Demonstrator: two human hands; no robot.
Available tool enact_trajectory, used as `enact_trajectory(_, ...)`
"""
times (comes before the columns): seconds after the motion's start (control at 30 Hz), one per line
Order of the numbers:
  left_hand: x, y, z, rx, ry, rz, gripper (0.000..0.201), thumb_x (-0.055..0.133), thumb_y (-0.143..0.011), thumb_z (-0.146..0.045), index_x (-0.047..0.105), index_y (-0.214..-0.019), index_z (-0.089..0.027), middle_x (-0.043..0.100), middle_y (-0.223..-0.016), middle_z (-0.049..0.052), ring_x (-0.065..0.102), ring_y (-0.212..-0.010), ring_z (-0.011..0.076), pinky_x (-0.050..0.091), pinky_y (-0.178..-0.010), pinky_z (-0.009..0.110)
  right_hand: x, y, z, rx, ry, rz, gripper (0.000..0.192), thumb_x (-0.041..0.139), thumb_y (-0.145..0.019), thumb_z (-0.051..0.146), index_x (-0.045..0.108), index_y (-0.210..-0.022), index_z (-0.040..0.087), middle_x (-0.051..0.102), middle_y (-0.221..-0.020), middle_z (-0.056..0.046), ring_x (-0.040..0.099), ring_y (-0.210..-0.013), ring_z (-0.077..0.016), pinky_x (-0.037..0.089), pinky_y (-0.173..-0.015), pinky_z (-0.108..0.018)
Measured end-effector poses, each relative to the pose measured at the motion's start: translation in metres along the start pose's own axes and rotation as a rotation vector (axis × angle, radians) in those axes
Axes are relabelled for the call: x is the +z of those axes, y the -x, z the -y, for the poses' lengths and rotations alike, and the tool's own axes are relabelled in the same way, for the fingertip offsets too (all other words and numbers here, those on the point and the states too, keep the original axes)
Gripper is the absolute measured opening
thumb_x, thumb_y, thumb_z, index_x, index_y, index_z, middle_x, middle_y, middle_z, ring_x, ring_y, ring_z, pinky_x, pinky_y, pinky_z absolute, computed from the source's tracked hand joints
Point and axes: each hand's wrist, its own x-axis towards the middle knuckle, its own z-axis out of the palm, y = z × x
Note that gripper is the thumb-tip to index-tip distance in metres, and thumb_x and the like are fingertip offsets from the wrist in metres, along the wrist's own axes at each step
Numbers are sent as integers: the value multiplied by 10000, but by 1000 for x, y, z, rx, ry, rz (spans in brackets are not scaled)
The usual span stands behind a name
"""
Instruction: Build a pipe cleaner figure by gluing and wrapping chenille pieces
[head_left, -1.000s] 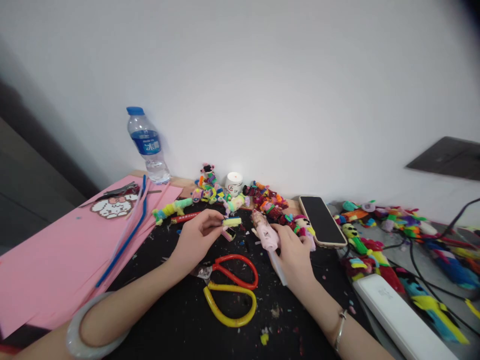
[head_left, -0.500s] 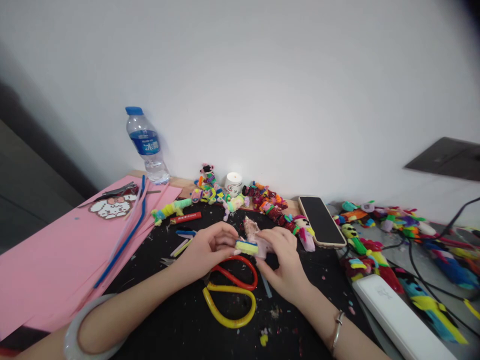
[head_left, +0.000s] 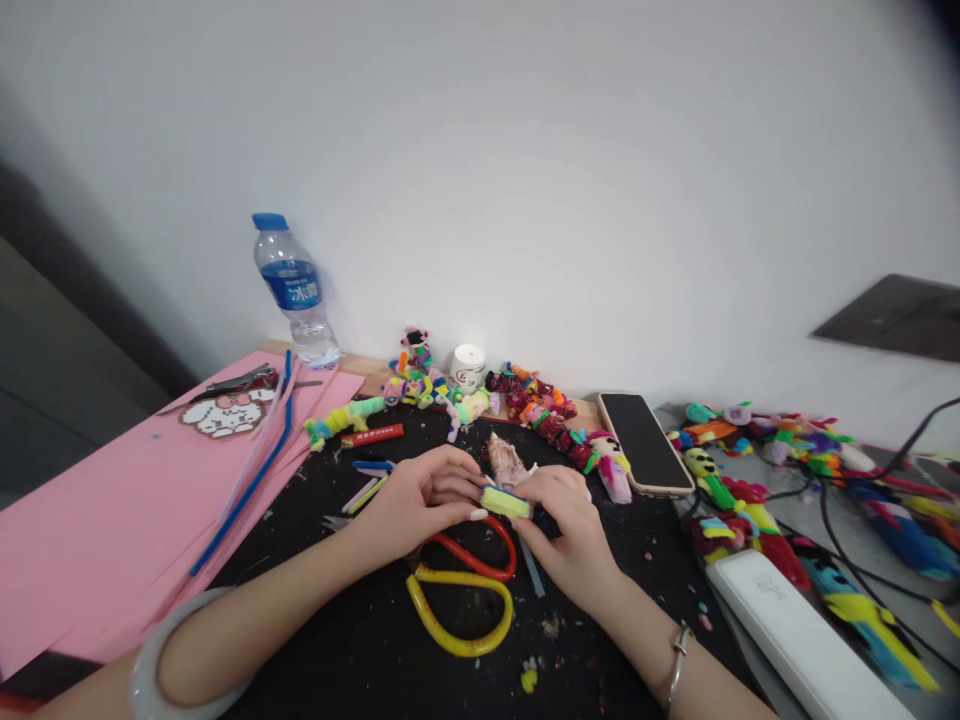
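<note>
Between my two hands is a short, fuzzy yellow and blue bundle, which looks like pipe cleaner pieces laid side by side. My left hand pinches its left end between thumb and fingers. At the other end, the thumb and fingers of my right hand are closed on it. Just below lie scissors with one red and one yellow handle, their blades partly under my left hand. A crumpled pinkish-white tissue-like piece rests behind the bundle, partly hidden by my right hand.
Pink sheets with blue pipe cleaners lie left; a water bottle stands by the wall. Behind are a white cup and several fuzzy figures. Rightward are a phone, a white bar and cables.
The yellow and blue bundle has shifted slightly right, and my right fingers have come onto its right end. More of its yellow side faces me. Everything else is still.
</note>
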Motion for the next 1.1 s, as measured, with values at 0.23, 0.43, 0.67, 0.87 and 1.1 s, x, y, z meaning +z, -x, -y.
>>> enact_trajectory(0.23, -6, -2, -10, 113, -272, -300, 113, 622, -788, -274, 585, -794, -168, 703, -835, 26, 658, -788, 153, 500, -777, 282, -3, 0, -1, 27, 19, -34, 114, 597, -799, 176, 584, -910, 199, 630, -795, -25, 539, -822, -204, 364, -779, -362)
enact_trajectory(0.43, -25, -6, -15, 134, -767, -471, 227, 526, -834, -371, 557, -706, -186, 670, -681, 3, 624, -665, 163, 456, -630, 260, -1, 0, -3, 41, 39, -48, 118, 597, -792, 172, 592, -907, 199, 636, -794, -27, 543, -818, -203, 367, -768, -355)
enact_trajectory(0.67, -41, -6, -20, 91, -1362, -487, 291, 307, -910, -199, 514, -1115, -191, 645, -1046, 93, 597, -965, 238, 442, -756, 324, -1, 0, -1, 68, 73, -72, 82, 562, -815, 197, 597, -890, 191, 627, -783, -38, 555, -791, -199, 386, -751, -354)
enact_trajectory(0.87, -42, 0, -32, -118, -1590, -430, 186, 483, -838, -285, 560, -960, -167, 660, -919, 117, 620, -871, 290, 443, -673, 334, -1, -1, -4, 63, 84, -87, 74, 573, -808, 181, 594, -879, 184, 622, -773, -37, 556, -783, -198, 381, -760, -360)
enact_trajectory(1.1, -45, 5, -32, -182, -1583, -336, 196, 547, -797, -315, 575, -916, -161, 648, -922, 121, 611, -886, 296, 435, -670, 326, 0, 0, -5, 56, 93, -92, 70, 573, -812, 184, 591, -880, 188, 630, -791, -37, 558, -804, -200, 376, -778, -367)
